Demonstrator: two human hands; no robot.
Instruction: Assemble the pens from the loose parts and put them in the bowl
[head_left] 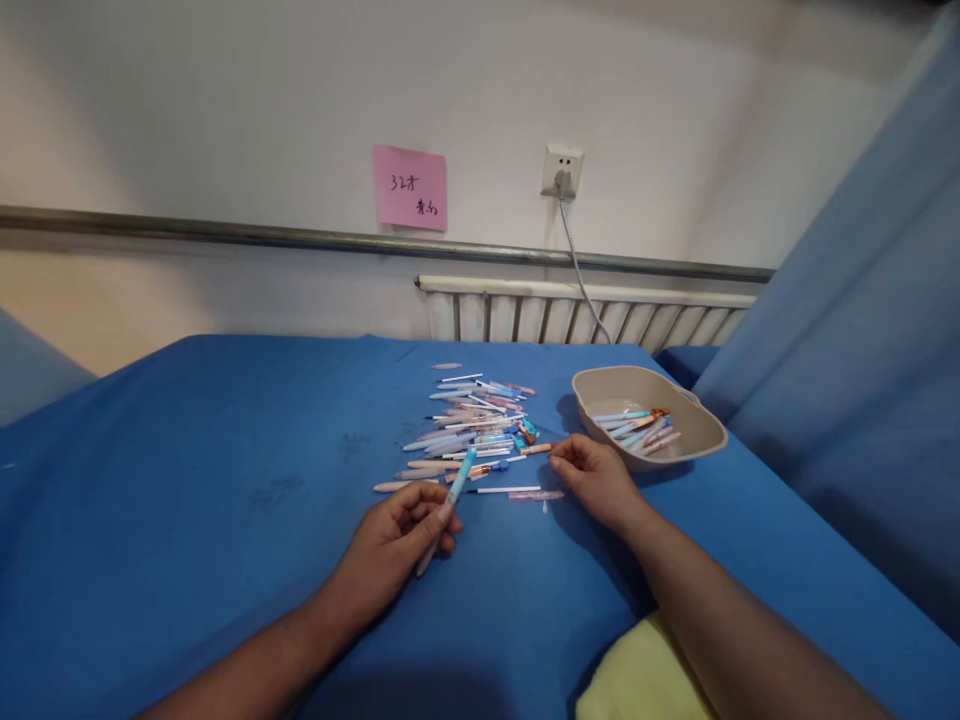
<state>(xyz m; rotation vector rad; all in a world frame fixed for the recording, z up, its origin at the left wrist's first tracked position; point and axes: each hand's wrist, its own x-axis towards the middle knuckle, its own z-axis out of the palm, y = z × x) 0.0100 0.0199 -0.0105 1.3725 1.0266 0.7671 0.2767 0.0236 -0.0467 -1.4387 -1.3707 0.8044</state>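
Observation:
My left hand (397, 545) rests on the blue table cover (187, 450) and grips a pale pen with a light blue end (450, 500), which points up and away. My right hand (596, 478) lies beside the beige bowl (697, 440), its fingertips pinched on a small orange pen part (537, 449). Between and beyond the hands is a loose pile of pen parts (472, 425): barrels, refills and caps. A thin white refill (504, 490) and a pinkish clear piece (536, 495) lie just in front of the right hand.
The beige bowl holds several assembled pens (637, 425). A pink sticky note (409, 187) and a wall socket with a grey cable (562, 172) are on the wall above a radiator (585, 315). Blue fabric (862, 350) rises at right. A yellow cloth (645, 670) lies near me.

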